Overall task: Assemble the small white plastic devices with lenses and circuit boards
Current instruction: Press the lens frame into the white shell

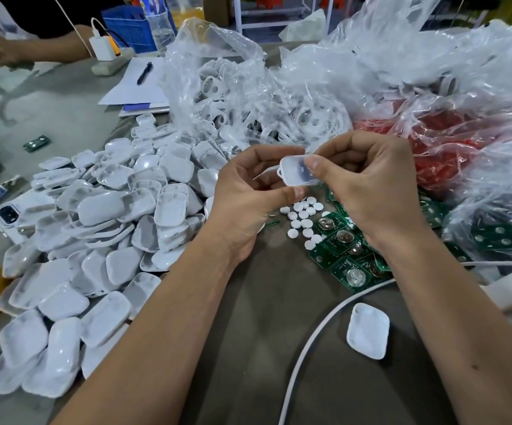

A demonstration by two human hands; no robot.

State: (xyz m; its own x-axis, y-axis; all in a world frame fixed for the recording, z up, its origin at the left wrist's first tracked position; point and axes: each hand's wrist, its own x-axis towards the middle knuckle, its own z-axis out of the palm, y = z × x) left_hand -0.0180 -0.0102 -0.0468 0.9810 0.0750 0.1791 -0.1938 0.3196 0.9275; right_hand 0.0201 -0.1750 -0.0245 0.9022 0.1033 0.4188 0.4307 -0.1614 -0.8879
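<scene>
Both hands hold one small white plastic device shell (294, 172) above the table's middle. My left hand (248, 194) pinches its lower left edge with thumb and fingers. My right hand (368, 185) grips its right end, thumb pressed on top. Below the hands lie several small white round lenses (305, 222) and a spread of green circuit boards (345, 253) with coin cells. A big heap of white shell halves (101, 228) covers the table on the left. One single shell half (368, 331) lies near my right forearm.
Clear plastic bags (248, 96) with white ring parts and a red-filled bag (438, 148) stand behind the hands. A white cable (316, 335) curves across the front. A phone (9, 214), papers with a pen (144, 73) and another person's arm (34, 47) are at the left and back.
</scene>
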